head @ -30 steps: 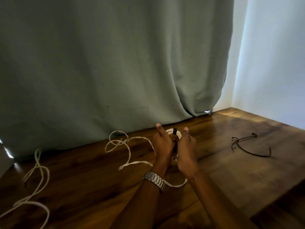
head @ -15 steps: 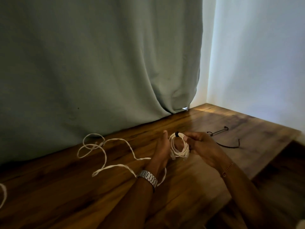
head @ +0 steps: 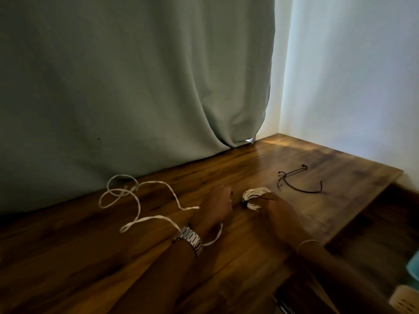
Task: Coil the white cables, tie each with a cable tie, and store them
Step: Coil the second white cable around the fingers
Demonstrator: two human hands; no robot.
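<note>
A small coiled white cable [head: 255, 196], bound with a dark tie, sits in the fingers of my right hand [head: 275, 208], low over the wooden table [head: 226, 268]. My left hand [head: 214, 209], with a metal watch on its wrist, hovers just left of the coil with its fingers loose and nothing in them. A loose white cable [head: 136, 200] lies in loops on the table to the left and runs under my left wrist. Black cable ties [head: 299, 181] lie on the table beyond my right hand.
A grey-green curtain [head: 136, 87] hangs along the table's back edge. A white wall [head: 351, 87] stands at the right. The table's right edge drops to a dark floor, where a pale basket [head: 405, 300] shows at the bottom right corner.
My left hand has let go of the coil. My right hand has carried the tied coil down and to the right, toward the tabletop. The view has turned further right.
</note>
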